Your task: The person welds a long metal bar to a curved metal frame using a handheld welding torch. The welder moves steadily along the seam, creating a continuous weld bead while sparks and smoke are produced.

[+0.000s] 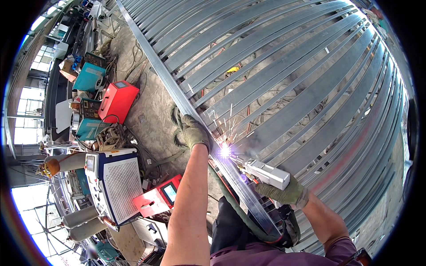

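Note:
My right hand [286, 194], in an olive work glove, is wrapped around a handheld welding gun [267, 174] with a silver, box-shaped body. The gun's tip points left at the long steel side rail [175, 91]. A bright white-violet arc [225, 151] burns there, throwing sparks up and over the flat steel slats [266, 95] that meet the rail. Just left of the arc, my left hand [195, 132], gloved alike, grips the rail's outer edge; its fingertips are partly hidden. A hose [239, 210] runs along the rail's near end beside my legs.
On the left stand a red machine [119, 101], teal machines [90, 76], a white-and-blue cabinet [120, 184] and a red box with a screen [157, 196]. Gas cylinders [82, 226] lie farther left. Cables [137, 66] trail over the concrete floor. A yellow object [232, 69] shows between slats.

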Available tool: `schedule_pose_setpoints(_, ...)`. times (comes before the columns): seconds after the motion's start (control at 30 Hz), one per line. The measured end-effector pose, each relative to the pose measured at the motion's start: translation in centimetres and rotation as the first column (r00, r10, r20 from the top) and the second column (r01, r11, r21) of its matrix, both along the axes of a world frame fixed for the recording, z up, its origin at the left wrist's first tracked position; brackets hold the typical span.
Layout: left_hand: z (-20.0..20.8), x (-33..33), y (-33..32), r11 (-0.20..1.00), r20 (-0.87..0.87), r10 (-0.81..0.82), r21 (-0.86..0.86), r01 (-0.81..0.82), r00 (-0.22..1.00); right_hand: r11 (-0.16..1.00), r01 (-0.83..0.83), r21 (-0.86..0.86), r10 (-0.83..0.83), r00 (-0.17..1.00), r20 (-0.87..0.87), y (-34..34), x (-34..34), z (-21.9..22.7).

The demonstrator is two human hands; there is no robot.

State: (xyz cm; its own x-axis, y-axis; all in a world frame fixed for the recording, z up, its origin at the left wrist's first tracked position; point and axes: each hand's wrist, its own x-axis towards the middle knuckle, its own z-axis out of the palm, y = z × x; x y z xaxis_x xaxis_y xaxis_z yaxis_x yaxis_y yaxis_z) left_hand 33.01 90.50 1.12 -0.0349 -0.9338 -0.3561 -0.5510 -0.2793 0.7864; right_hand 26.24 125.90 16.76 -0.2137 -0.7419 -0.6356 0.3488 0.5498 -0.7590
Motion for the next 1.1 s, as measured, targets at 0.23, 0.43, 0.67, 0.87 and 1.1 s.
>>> schedule_pose_setpoints(0.23, -0.8, 0.0, 0.1, 0.995, -0.005, 0.077, -0.067, -0.077, 0.997, 1.0, -0.001, 0.021, 0.001, 1.0, -0.018, 0.0, 0.0, 0.3)
schedule_pose_setpoints(0.43, -2.2, 0.0, -0.1, 0.991, -0.074, 0.084, -0.094, -0.091, 0.994, 0.999, 0.022, 0.028, -0.022, 1.0, -0.014, 0.6, 0.4, -0.6)
schedule_pose_setpoints(0.67, -2.1, 0.1, -0.4, 0.994, 0.046, 0.086, -0.065, -0.083, 0.995, 0.998, 0.04, -0.043, -0.042, 0.999, -0.029, 0.7, 0.5, -0.2)
schedule_pose_setpoints(0.87, -2.5, 0.3, -0.6, 0.993, 0.036, 0.082, -0.091, -0.078, 0.996, 0.999, -0.038, -0.008, 0.036, 0.993, -0.114, 0.8, 0.4, -0.2)
schedule_pose_setpoints(1.1, -1.8, 0.2, -0.3, 0.995, 0.005, 0.085, -0.051, -0.085, 0.996, 0.997, 0.032, -0.072, -0.034, 0.999, -0.027, 0.8, 0.7, -0.2)
